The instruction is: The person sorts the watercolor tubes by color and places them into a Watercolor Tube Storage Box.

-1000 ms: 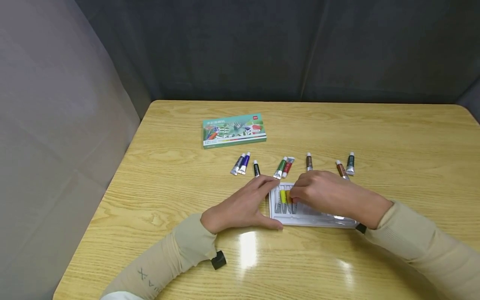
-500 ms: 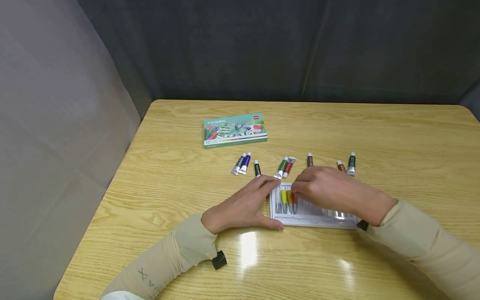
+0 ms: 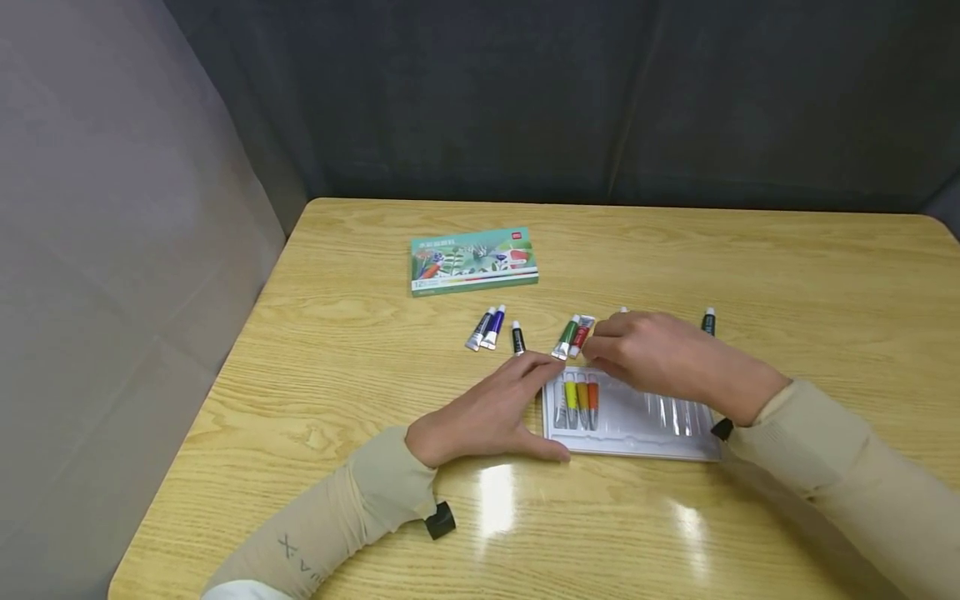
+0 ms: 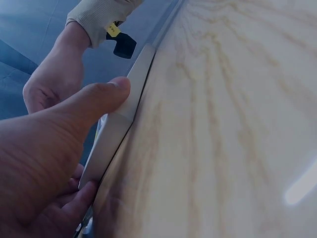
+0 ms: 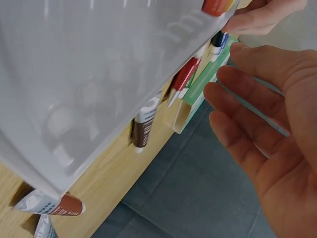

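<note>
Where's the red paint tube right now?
Head view: the red paint tube lies on the table just beyond the white tray, green tube close on its left, right hand at its right.

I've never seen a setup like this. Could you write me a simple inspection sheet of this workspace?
Surface: wooden table, glossy, with light reflections.
Job's things: white tray with four paint tubes side by side at its left end; loose tubes scattered beyond it, some partly hidden in the head view.
Clutter: illustrated green box lying flat behind the loose tubes.
Grippers: bare hands; left hand holds the tray's left end; right hand, over the tray's far side, holds nothing.
Cables: nothing seen.
Surroundings: dark cloth behind, grey cloth at left.
</note>
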Demonstrator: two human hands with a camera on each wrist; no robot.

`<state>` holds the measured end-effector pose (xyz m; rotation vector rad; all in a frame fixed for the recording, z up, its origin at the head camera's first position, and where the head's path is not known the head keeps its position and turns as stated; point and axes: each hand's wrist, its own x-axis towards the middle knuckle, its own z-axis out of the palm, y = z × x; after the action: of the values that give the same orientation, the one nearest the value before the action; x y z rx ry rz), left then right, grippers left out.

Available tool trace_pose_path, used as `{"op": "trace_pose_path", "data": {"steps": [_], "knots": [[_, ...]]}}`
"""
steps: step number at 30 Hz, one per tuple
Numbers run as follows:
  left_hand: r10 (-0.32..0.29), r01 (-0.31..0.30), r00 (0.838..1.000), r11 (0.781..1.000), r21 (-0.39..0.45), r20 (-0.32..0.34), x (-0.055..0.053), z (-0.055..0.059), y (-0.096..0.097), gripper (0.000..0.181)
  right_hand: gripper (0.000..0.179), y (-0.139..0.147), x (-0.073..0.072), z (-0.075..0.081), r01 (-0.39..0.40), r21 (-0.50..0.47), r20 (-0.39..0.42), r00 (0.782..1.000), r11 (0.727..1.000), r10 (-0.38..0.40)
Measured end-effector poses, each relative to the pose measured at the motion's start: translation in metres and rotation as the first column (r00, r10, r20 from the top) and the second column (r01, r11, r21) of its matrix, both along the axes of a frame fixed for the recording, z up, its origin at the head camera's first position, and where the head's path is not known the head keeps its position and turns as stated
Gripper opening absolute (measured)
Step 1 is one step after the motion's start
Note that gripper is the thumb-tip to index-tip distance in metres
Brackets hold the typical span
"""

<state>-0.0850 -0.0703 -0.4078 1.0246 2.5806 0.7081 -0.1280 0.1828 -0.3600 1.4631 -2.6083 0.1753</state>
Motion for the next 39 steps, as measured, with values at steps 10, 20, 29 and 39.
{"op": "trace_pose_path", "data": {"steps": [10, 20, 29, 39], "knots": [[0.002, -0.002, 1.000, 1.000, 0.008, -0.001, 0.000, -0.001, 0.000, 0.110, 0.011, -0.002, -0.017, -0.005, 0.047, 0.023, 0.049, 0.998, 0.999, -0.048], [0.001, -0.002, 1.000, 1.000, 0.005, 0.007, 0.000, 0.001, 0.000, 0.110, 0.015, -0.011, -0.025, -0.009, 0.045, 0.072, 0.106, 0.993, 0.996, -0.053], [-0.003, 0.003, 1.000, 1.000, 0.001, -0.011, 0.000, 0.001, 0.000, 0.111, 0.014, -0.016, -0.030, -0.013, 0.046, 0.091, 0.128, 0.990, 0.995, -0.057], [-0.003, 0.003, 1.000, 1.000, -0.003, -0.027, 0.001, 0.001, -0.001, 0.110, 0.010, -0.020, -0.033, -0.010, 0.066, 0.102, 0.190, 0.978, 0.993, -0.085]]}}
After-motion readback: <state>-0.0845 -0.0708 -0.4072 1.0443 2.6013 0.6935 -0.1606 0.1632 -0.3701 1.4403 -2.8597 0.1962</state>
